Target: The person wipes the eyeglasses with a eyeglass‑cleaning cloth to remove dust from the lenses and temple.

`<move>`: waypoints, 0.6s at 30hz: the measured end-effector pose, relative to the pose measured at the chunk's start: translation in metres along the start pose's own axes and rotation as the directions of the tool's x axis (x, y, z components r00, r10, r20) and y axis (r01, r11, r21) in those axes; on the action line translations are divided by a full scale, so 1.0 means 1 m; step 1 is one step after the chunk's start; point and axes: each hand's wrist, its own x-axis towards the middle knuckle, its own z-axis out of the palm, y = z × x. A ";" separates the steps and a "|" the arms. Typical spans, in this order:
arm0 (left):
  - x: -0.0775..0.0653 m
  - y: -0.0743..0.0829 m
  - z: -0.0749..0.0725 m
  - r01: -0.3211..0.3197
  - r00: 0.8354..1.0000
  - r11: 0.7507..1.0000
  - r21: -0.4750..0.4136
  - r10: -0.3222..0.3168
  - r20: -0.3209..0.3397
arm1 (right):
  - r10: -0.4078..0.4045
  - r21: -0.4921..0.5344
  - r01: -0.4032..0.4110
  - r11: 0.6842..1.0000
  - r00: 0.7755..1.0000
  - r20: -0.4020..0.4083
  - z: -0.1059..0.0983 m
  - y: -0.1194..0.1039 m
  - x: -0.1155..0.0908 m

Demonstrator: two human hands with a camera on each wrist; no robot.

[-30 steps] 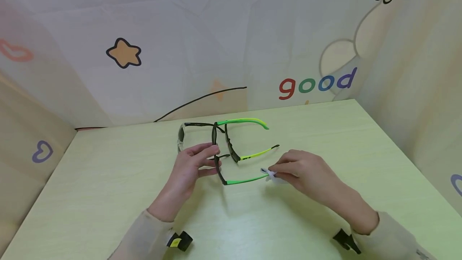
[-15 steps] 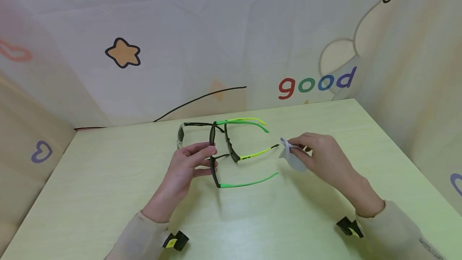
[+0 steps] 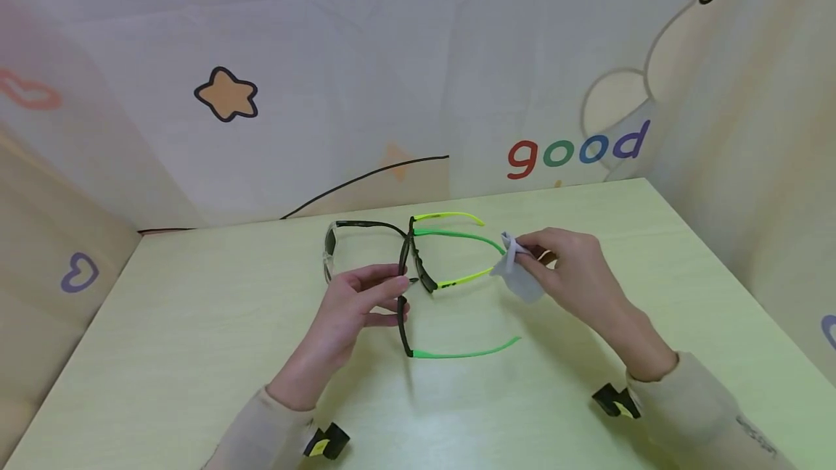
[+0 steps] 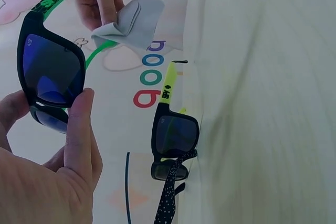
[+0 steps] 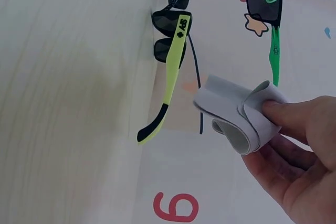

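My left hand (image 3: 353, 303) holds a pair of sunglasses (image 4: 52, 69) by the middle of its black front, thumb on one side and fingers behind. Its lenses look dark blue in the left wrist view, and its green temples stretch out to the right. A folded pale grey cleaning cloth (image 5: 231, 103) is pinched between the thumb and fingers of my right hand (image 3: 578, 260). In the head view the cloth overlaps the tip of the far green temple (image 3: 457, 233), hiding that end. The near green temple (image 3: 464, 355) is bare along its length.
Behind the held pair, sunglasses with yellow temples (image 5: 173, 72) stand on the pale wooden table (image 3: 215, 354). Left of these is another pair with black temples (image 3: 366, 224) and a light-coloured front. A printed curtain (image 3: 366, 78) hangs along the table's back edge.
My right hand has drawn the cloth off the near green temple's tip and moved up and away, to the far temple's tip. The held sunglasses have shifted and tilted slightly.
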 end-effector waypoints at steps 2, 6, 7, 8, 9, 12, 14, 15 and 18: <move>0.000 -0.002 0.003 -0.001 1.000 1.000 0.003 0.001 0.011 | 0.014 0.009 -0.014 1.000 1.000 0.017 0.001 -0.001 0.000; 0.000 -0.004 0.007 -0.005 1.000 1.000 0.011 0.004 0.025 | 0.028 0.023 -0.029 0.999 0.998 0.049 0.001 -0.005 0.001; 0.000 -0.005 0.008 -0.007 1.000 1.000 0.014 0.006 0.028 | 0.029 0.021 -0.030 0.999 0.998 0.052 0.001 -0.006 0.001; 0.000 -0.005 0.008 -0.006 0.999 1.000 0.017 0.006 0.033 | 0.028 0.021 -0.029 0.999 0.998 0.055 0.001 -0.007 0.001; -0.001 -0.006 0.008 -0.006 0.999 1.000 0.024 0.005 0.038 | 0.027 0.022 -0.028 0.999 0.998 0.056 0.001 -0.008 0.001; -0.002 -0.007 0.010 -0.003 0.999 0.999 0.044 0.001 0.053 | 0.019 0.019 -0.020 1.000 0.998 0.063 0.003 -0.011 0.002; -0.004 -0.008 0.013 -0.001 0.998 0.998 0.059 -0.003 0.062 | 0.010 0.022 -0.011 1.000 0.998 0.068 0.004 -0.013 0.002; -0.005 -0.008 0.014 0.001 0.998 0.998 0.066 -0.005 0.064 | 0.004 0.023 -0.005 1.000 0.998 0.070 0.004 -0.014 0.003; -0.006 -0.008 0.018 0.004 0.998 0.997 0.082 -0.009 0.063 | -0.012 0.022 0.011 1.000 0.997 0.072 0.006 -0.018 0.004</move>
